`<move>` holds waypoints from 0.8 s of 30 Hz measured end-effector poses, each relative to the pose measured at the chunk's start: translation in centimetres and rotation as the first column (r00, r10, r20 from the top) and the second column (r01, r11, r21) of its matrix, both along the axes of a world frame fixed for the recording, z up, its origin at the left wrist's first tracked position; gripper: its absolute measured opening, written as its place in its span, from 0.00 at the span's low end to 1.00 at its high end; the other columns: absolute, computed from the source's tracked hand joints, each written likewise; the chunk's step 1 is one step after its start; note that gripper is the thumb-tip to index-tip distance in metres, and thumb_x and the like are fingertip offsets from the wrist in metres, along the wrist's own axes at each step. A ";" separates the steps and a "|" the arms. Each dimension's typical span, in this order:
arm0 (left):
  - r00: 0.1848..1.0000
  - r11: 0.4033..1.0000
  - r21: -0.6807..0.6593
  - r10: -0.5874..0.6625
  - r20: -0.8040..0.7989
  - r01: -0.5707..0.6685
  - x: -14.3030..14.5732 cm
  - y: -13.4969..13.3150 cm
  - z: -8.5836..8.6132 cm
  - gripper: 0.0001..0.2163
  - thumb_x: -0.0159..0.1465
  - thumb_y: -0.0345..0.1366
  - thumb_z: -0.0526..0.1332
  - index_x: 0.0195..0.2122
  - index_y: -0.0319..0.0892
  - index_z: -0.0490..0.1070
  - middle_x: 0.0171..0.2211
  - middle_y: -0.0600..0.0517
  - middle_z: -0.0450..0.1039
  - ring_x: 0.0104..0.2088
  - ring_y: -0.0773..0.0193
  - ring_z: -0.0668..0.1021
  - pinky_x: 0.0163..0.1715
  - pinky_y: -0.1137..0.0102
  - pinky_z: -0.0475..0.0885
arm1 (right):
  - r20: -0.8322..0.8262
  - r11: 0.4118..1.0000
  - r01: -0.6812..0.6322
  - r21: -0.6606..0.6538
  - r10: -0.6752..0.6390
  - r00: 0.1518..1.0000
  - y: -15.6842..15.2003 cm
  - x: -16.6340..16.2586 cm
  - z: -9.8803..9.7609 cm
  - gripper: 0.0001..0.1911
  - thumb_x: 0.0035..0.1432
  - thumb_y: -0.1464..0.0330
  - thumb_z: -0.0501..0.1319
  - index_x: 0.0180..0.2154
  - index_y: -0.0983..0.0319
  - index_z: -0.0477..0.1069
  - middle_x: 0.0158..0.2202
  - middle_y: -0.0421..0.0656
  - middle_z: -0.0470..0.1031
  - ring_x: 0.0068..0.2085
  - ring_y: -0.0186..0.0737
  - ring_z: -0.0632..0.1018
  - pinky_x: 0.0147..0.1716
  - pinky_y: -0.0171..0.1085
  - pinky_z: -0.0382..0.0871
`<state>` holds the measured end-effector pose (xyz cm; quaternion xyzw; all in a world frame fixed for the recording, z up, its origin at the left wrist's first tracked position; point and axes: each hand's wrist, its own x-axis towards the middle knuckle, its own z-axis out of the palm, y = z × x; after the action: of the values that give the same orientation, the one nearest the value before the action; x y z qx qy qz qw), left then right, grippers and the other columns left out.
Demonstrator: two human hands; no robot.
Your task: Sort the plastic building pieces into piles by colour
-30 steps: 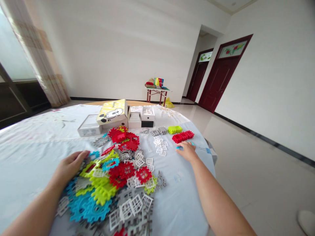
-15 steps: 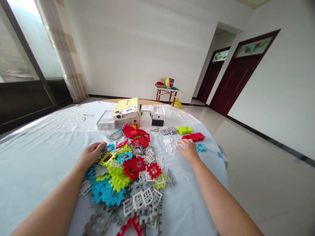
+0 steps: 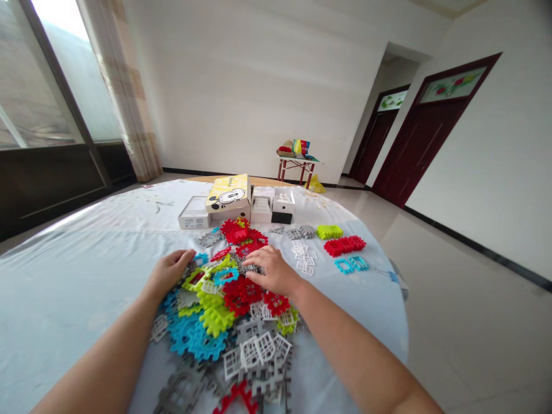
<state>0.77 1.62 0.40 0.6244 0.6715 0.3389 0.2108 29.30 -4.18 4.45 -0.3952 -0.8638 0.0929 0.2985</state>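
A mixed heap of notched plastic building pieces lies before me, with blue pieces (image 3: 196,336), lime-green pieces (image 3: 215,316), red pieces (image 3: 237,294) and grey pieces (image 3: 181,391). White lattice window pieces (image 3: 254,351) lie among them. My left hand (image 3: 169,273) rests at the heap's left edge by a small blue frame (image 3: 200,259). Its fingers look loosely stretched, and nothing shows in them. Over the middle of the heap is my right hand (image 3: 273,271), thumb and fingers apart, close to grey and white pieces; I see nothing held.
Right of the heap lie white window pieces (image 3: 304,257), grey pieces (image 3: 302,232), a green stack (image 3: 329,231), a red row (image 3: 345,245) and two blue square frames (image 3: 351,264). Behind stand a yellow-and-white box (image 3: 228,194) and several white boxes (image 3: 261,209). The table's rounded edge (image 3: 403,322) is at right.
My right hand has moved left from beside the red row to over the heap. Two blue frames now show side by side where it was. My left hand stays at the heap's edge.
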 end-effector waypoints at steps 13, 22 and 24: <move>1.000 1.000 0.009 -0.005 0.008 0.005 -0.1 0.2 -0.2 0.23 0.53 0.55 0.51 0.33 0.41 0.74 0.29 0.51 0.76 0.31 0.60 0.75 0.29 0.72 0.66 | -0.169 0.968 0.122 -0.219 -0.161 0.972 1.2 -0.3 -0.4 0.14 0.59 0.65 0.52 0.43 0.58 0.71 0.39 0.40 0.75 0.40 0.36 0.73 0.42 0.35 0.64; 1.000 1.000 0.011 -0.007 0.005 0.007 -0.4 0.4 -0.5 0.22 0.53 0.53 0.52 0.34 0.41 0.74 0.30 0.52 0.76 0.33 0.60 0.75 0.31 0.74 0.66 | -0.009 0.949 0.298 -0.099 -0.300 0.954 1.5 0.3 -1.7 0.16 0.52 0.62 0.59 0.44 0.57 0.70 0.42 0.42 0.73 0.46 0.43 0.69 0.47 0.42 0.58; 1.000 1.000 0.005 -0.004 0.001 0.004 -0.4 0.3 -0.4 0.22 0.53 0.53 0.52 0.34 0.41 0.74 0.30 0.52 0.76 0.33 0.60 0.75 0.31 0.73 0.66 | 0.020 0.959 0.259 -0.116 -0.258 0.966 1.4 0.5 -1.7 0.19 0.49 0.60 0.62 0.44 0.57 0.70 0.43 0.43 0.73 0.46 0.44 0.69 0.47 0.43 0.57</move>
<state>0.37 1.97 -0.03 0.6261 0.6691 0.3406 0.2102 29.77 -2.73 2.73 -0.5217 -0.7984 0.1031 0.2824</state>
